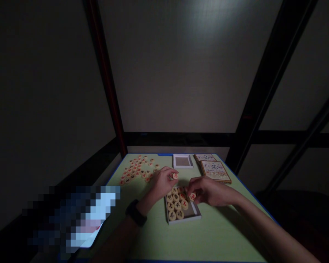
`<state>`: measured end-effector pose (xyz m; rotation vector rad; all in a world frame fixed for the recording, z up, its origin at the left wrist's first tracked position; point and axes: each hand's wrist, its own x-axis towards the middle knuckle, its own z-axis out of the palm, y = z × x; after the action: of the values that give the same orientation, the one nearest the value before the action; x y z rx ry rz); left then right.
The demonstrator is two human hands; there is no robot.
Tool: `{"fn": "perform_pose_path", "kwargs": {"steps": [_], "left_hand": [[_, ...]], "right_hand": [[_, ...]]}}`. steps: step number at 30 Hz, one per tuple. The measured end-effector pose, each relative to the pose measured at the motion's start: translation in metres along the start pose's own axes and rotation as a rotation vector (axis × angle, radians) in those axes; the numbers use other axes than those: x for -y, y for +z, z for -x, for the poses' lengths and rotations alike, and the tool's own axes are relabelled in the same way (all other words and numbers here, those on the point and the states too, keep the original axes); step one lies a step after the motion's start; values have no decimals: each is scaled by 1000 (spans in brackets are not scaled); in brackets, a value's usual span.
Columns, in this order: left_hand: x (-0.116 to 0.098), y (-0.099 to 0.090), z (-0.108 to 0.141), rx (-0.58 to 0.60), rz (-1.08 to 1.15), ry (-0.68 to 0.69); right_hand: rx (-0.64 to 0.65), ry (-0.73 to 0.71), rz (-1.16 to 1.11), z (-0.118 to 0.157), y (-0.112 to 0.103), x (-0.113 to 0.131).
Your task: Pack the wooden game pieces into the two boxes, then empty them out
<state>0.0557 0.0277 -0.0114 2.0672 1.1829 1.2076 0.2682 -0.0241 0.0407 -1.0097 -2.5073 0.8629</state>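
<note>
Left grip (162,182): pinching piece (175,176) near box's (185,220) far edge
Right grip (210,191): pinching second piece (192,197), right edge
Box: seemingly mid-filling; level placing likely next

The head camera looks forward from above the table (214,233) — towards a wall (178,80).

Dark-framed panel walls (178,84) show it's dimly indoors

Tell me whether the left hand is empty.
No, the left hand holds a xiangqi piece marked with a red character.
</note>
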Motion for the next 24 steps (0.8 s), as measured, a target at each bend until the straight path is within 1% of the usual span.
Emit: {"fn": "perform_pose_path", "kwargs": {"steps": [1, 3, 6, 7, 9, 11, 15, 17, 21, 24], "left_hand": [[-2, 0, 1, 7, -3, 21], [-5, 1, 3, 23, 30, 30], [-6, 5, 4, 86, 177, -47], [-5, 6, 4, 109, 225, -77], [-4, 7, 4, 130, 275, -109], [-4, 7, 3, 117, 262, -106], [-6, 4, 1, 90, 225, -85], [-7, 3, 1, 89, 223, -93], [-7, 2, 2, 91, 188, -86], [-5, 3, 3, 97, 166, -80]], "right_hand": [[-14, -13, 26, 0, 0, 2], [-102, -40, 74, -1, -1, 3], [-283, -67, 107, -3, -3, 2], [-325, -76, 117, -4, -4, 2], [-349, -87, 141, -5, -6, 0], [-292, -70, 148, -4, -7, -1], [-32, 34, 63, 0, -6, -3], [57, 68, 53, 1, -3, -1], [122, 19, 168, 1, 6, 8], [135, -18, 289, 0, 15, 14]]}}
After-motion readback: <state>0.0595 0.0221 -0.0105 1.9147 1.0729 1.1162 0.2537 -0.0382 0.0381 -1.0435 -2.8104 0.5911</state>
